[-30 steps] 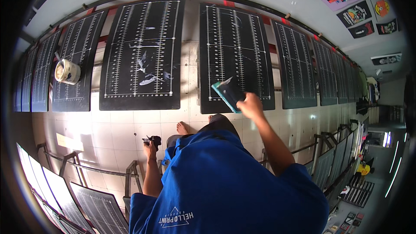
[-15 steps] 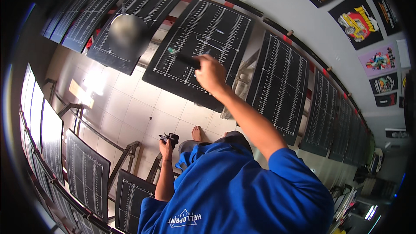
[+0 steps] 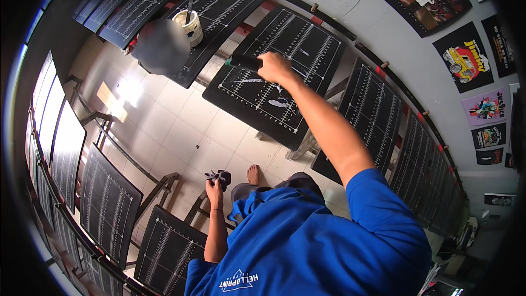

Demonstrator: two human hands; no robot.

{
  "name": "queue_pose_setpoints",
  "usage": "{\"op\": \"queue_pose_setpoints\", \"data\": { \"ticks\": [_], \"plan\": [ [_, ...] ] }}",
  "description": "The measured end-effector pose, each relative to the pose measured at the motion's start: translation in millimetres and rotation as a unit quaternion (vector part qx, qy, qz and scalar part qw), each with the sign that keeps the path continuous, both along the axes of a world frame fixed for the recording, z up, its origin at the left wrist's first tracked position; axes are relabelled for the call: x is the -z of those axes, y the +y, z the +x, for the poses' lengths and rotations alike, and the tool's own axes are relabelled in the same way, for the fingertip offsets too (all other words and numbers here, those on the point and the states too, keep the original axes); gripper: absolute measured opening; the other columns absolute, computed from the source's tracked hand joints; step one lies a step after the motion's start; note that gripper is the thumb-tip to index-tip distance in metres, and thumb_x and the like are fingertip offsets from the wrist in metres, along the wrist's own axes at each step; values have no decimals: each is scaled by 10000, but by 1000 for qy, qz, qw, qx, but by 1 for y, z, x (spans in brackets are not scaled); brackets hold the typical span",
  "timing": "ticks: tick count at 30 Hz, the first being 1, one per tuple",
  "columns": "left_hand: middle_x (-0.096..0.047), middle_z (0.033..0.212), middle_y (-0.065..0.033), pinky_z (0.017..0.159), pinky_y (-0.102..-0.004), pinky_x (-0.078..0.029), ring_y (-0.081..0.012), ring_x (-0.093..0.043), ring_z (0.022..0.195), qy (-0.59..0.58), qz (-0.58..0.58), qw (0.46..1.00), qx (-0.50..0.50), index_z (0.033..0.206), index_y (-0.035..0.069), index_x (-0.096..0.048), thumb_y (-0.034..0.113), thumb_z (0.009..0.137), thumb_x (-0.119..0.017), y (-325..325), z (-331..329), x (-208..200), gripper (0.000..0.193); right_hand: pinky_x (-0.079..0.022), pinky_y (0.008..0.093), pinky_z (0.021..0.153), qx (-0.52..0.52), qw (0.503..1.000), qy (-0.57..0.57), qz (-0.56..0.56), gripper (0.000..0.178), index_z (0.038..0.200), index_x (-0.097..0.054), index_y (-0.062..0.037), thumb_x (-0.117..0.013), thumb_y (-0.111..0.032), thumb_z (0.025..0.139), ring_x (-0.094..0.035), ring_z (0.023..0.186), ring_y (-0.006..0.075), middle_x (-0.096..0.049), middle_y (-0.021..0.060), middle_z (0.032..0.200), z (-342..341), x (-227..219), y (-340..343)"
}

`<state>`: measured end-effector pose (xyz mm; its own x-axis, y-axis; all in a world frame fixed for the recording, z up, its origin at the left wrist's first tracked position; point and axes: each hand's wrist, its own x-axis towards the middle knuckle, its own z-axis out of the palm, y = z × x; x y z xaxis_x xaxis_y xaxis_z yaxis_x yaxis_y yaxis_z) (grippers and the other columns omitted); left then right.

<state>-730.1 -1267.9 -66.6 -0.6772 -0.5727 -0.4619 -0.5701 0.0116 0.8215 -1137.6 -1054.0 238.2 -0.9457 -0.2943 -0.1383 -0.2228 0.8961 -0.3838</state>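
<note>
My right hand [image 3: 275, 68] is closed around a black scraper [image 3: 245, 62] with a bit of green at its far end. It is held over a black board [image 3: 274, 115] printed with white ruler marks. Whitish smears [image 3: 281, 103] streak this board below and beside the scraper. Whether the scraper touches the surface I cannot tell. Low by my legs, my left hand [image 3: 214, 192] grips a crumpled dark cloth [image 3: 221, 176]. A whitish bucket [image 3: 193, 28] with a stick-like handle in it stands on the neighbouring board to the left, partly hidden by a blurred grey patch.
More marked black boards [image 3: 364, 115] run along a curved dark rail [image 3: 329, 16] on both sides. A second row of boards [image 3: 109, 203] stands at the lower left on metal frames [image 3: 156, 192]. Pale tiles [image 3: 181, 126] cover the floor. Printed pictures [image 3: 466, 60] hang on the wall.
The view has shifted, and the bucket has come out from behind the blur. My right hand has swept the scraper across the board; more whitish smears show there. My left hand still grips the cloth.
</note>
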Motion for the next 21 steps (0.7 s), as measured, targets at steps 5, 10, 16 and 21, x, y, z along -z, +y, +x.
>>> {"op": "queue_pose_setpoints", "data": {
  "ticks": [5, 10, 16, 21],
  "plan": [
    [-663, 858, -101, 708, -326, -501, -172, -612, 764, 27, 13, 1000, -1, 1034, -26, -637, 210, 892, -623, -3, -21, -23, 276, -530, 402, 923, -59, 973, 224, -24, 279, 1111, -712, -104, -584, -73, 865, -642, 1016, 298, -674, 100, 1034, -3, 31, 7],
    [-648, 821, -107, 696, -324, -492, -176, -597, 753, 33, 9, 999, 37, 1012, -29, -650, 226, 867, -633, 10, -42, -35, 293, -521, 410, 944, -101, 958, 266, 21, 314, 1174, -681, -89, -588, -84, 874, -622, 1034, 311, -646, 105, 1060, 12, 124, 29],
    [-646, 810, -128, 693, -344, -485, -191, -593, 732, 17, -41, 994, 103, 995, -33, -641, 206, 858, -605, 10, -39, -32, 278, -544, 425, 889, -83, 974, 206, -54, 344, 1116, -720, -160, -657, -76, 788, -662, 1055, 306, -706, 70, 1089, 1, 1, 82],
    [-649, 868, -106, 708, -328, -490, -163, -595, 780, 43, 45, 978, 198, 1030, -40, -623, 175, 898, -574, 15, -71, -19, 256, -530, 382, 900, 105, 978, 158, -84, 362, 1129, -687, -74, -695, -119, 770, -671, 1034, 304, -697, 101, 1119, 125, -55, 217]
  ]
}}
